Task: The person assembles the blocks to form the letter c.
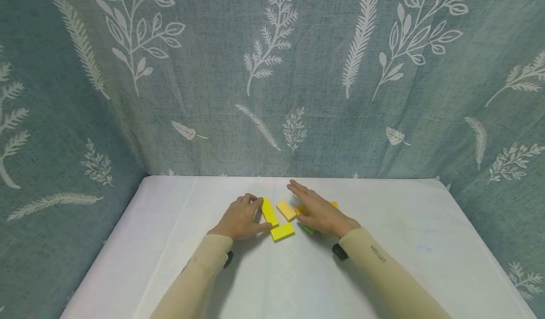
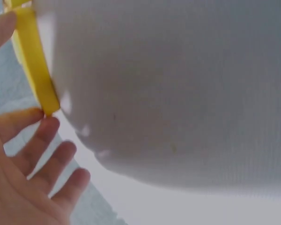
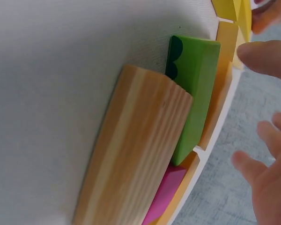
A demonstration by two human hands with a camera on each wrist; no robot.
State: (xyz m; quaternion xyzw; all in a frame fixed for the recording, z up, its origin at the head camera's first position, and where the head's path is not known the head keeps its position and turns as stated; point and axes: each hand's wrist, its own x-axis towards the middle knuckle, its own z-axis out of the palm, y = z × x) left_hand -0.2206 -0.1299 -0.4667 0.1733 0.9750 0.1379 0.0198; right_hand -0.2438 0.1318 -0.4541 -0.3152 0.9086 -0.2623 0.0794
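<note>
Sleeves point(image 1: 389, 274): pale, in the foreground, one on each forearm.
Left hand point(image 1: 240, 218): thumb and index finger pinch the long yellow block point(image 1: 270, 213) at its two ends.
Right hand point(image 1: 319, 211): fingers extended and spread, partly covering the green block point(image 1: 309, 229) in the head view; whether its thumb touches anything cannot be told.
Long yellow block: between the left hand and the pale orange block point(image 1: 286, 210); near end just beside the short yellow block point(image 1: 283, 232).
Right cluster, right wrist view: wooden block point(image 3: 133, 140) nearest, beside the green block; magenta block point(image 3: 165, 194) partly hidden behind the wood; orange block point(image 3: 218, 105) beyond the green.
Ground: white cloth point(image 1: 272, 281); patterned curtain point(image 1: 213, 87) behind.
</note>
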